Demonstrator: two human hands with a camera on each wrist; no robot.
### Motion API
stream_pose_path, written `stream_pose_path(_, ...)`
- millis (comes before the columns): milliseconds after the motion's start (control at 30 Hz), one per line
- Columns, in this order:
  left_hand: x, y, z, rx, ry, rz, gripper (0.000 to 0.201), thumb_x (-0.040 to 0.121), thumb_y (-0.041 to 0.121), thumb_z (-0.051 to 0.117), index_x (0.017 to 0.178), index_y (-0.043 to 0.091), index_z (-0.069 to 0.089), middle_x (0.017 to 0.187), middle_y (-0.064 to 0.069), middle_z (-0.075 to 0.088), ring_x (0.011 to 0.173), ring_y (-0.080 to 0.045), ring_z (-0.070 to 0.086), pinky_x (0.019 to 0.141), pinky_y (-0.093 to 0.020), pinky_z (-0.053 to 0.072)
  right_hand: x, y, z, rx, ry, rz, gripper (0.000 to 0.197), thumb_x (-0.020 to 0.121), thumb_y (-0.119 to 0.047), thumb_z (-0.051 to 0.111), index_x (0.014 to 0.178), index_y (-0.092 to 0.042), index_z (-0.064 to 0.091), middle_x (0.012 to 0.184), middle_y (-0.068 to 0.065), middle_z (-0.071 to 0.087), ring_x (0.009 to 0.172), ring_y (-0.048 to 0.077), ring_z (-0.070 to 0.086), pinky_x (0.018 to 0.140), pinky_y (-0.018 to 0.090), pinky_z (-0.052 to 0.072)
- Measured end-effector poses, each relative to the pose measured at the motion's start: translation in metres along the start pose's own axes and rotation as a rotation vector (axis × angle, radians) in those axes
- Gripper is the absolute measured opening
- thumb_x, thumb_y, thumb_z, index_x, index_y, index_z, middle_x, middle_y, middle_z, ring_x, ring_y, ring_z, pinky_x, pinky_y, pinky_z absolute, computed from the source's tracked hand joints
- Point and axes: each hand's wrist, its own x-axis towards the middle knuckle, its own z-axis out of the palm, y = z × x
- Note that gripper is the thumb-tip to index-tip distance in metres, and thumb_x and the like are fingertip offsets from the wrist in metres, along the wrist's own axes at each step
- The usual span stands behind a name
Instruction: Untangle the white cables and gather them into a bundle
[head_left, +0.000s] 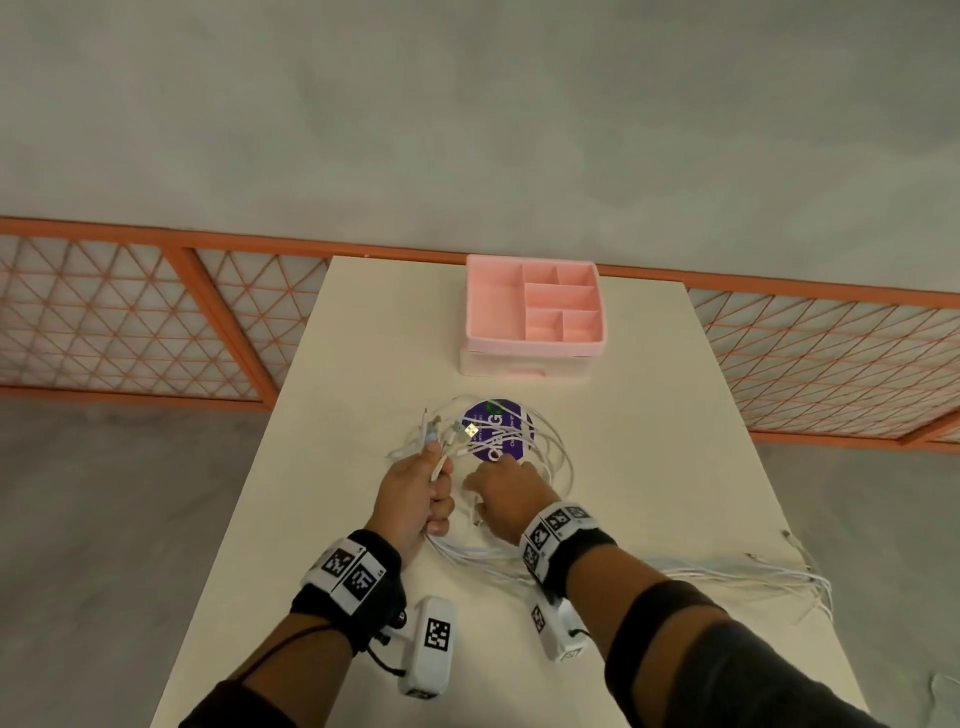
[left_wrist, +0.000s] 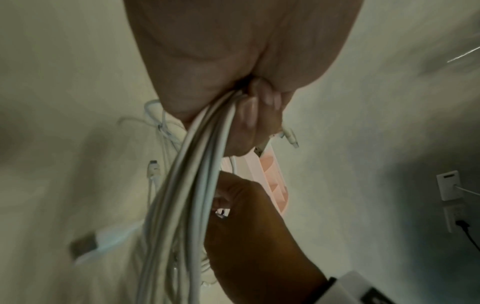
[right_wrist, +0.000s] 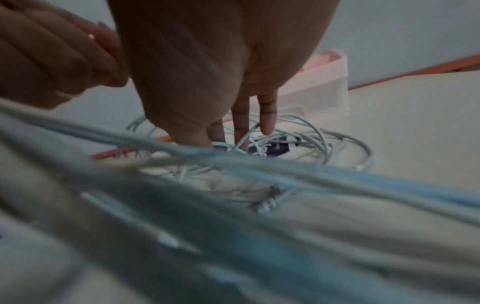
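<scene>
Several white cables (head_left: 545, 452) lie in tangled loops on the cream table (head_left: 649, 415), partly over a round purple disc (head_left: 498, 428). My left hand (head_left: 434, 493) grips a bunch of these cables in its fist, and their connector ends (head_left: 441, 434) stick out above it. In the left wrist view the gripped strands (left_wrist: 197, 156) run down from the curled fingers (left_wrist: 262, 111). Just right of it, my right hand (head_left: 485, 475) reaches into the loops. Its fingers (right_wrist: 241, 121) are straight and touch the cables (right_wrist: 319, 137), holding nothing.
A pink compartment organizer (head_left: 535, 312) on a pale drawer base stands at the table's far end. More white cable strands (head_left: 753, 577) trail over the right table edge. An orange-framed mesh barrier (head_left: 130, 312) runs behind the table. The table's left part is bare.
</scene>
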Motion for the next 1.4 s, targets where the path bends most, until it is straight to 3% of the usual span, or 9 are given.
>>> stream_pose_path(133,0.0,-0.002,-0.002,-0.016,0.003,0.014,0.04,0.104,0.045,0.043,0.081,0.014,0.052,0.052,0.005,0.028,0.039,-0.01,0.02,0.043,-0.017,0.018,-0.003,0.013,-0.005,0.083,0.033,0.008,0.026,0.095,-0.035,0.055,0.106,-0.021,0.073,0.103,0.003,0.069,0.101,0.026,0.058,0.085,0.039,0.048)
stream_pose_path(267,0.004,0.0,-0.001,-0.024,0.031,0.013,0.04,0.103,0.046,0.042,0.081,0.014,0.051,0.052,0.005,0.028,0.039,-0.01,0.02,0.043,-0.017,0.018,-0.017,0.032,-0.034,0.514,0.089,0.125,0.023,0.091,-0.037,0.063,0.094,-0.02,0.077,0.093,0.0,0.074,0.086,0.016,0.066,0.082,0.032,0.053)
stream_pose_path(400,0.009,0.002,0.007,-0.024,0.067,0.013,0.044,0.103,0.05,0.041,0.082,0.013,0.053,0.051,0.006,0.028,0.038,-0.009,0.02,0.043,-0.018,0.018,-0.027,0.042,-0.07,0.84,0.31,0.231,0.023,0.093,-0.029,0.063,0.075,-0.018,0.069,0.071,-0.003,0.071,0.069,0.012,0.063,0.075,0.031,0.05)
stream_pose_path(633,0.014,0.011,0.022,-0.077,0.043,-0.08,0.038,0.102,0.043,0.039,0.088,0.013,0.056,0.048,0.007,0.033,0.038,-0.009,0.025,0.046,-0.022,0.02,-0.03,0.025,-0.099,1.103,0.635,0.263,0.035,0.1,-0.026,0.052,0.075,-0.002,0.058,0.058,-0.001,0.053,0.056,0.012,0.047,0.061,0.03,0.042)
stream_pose_path(833,0.006,0.016,0.037,-0.027,-0.037,0.041,0.039,0.106,0.04,0.036,0.085,0.014,0.056,0.052,0.001,0.04,0.041,-0.011,0.031,0.045,-0.023,0.027,-0.023,-0.01,-0.073,0.724,0.437,0.146,0.032,0.098,-0.035,0.048,0.071,-0.02,0.055,0.056,-0.005,0.058,0.053,0.01,0.053,0.06,0.035,0.049)
stream_pose_path(967,0.007,0.013,0.035,0.11,-0.01,0.171,0.044,0.107,0.03,0.036,0.071,0.008,0.051,0.052,-0.008,0.044,0.04,-0.015,0.037,0.04,-0.025,0.032,-0.023,-0.021,-0.064,0.684,0.338,0.082,0.031,0.098,-0.029,0.044,0.067,-0.029,0.047,0.056,-0.008,0.065,0.052,0.002,0.056,0.058,0.019,0.043)
stream_pose_path(1167,0.01,0.006,0.028,0.212,0.03,0.165,0.034,0.106,0.028,0.041,0.078,0.01,0.05,0.062,-0.008,0.043,0.043,-0.013,0.036,0.042,-0.025,0.032,-0.024,-0.018,-0.055,0.612,0.356,0.042,0.028,0.098,-0.035,0.042,0.077,-0.021,0.055,0.067,-0.001,0.064,0.061,0.019,0.058,0.062,0.036,0.049)
stream_pose_path(1300,0.014,0.007,0.027,0.16,0.114,0.177,0.034,0.107,0.03,0.04,0.087,0.007,0.056,0.064,-0.006,0.045,0.044,-0.013,0.038,0.042,-0.024,0.032,-0.031,-0.011,-0.046,0.598,0.252,-0.027,0.033,0.1,-0.042,0.041,0.077,-0.022,0.053,0.064,-0.006,0.055,0.06,0.015,0.051,0.063,0.035,0.045)
stream_pose_path(1400,0.017,0.022,0.019,-0.048,0.167,0.177,0.031,0.107,0.028,0.038,0.086,0.012,0.054,0.07,-0.003,0.05,0.049,-0.012,0.042,0.043,-0.021,0.031,-0.044,0.014,-0.03,0.611,0.165,0.085,0.031,0.102,-0.03,0.045,0.073,-0.021,0.043,0.064,-0.009,0.045,0.06,0.013,0.044,0.062,0.031,0.036)
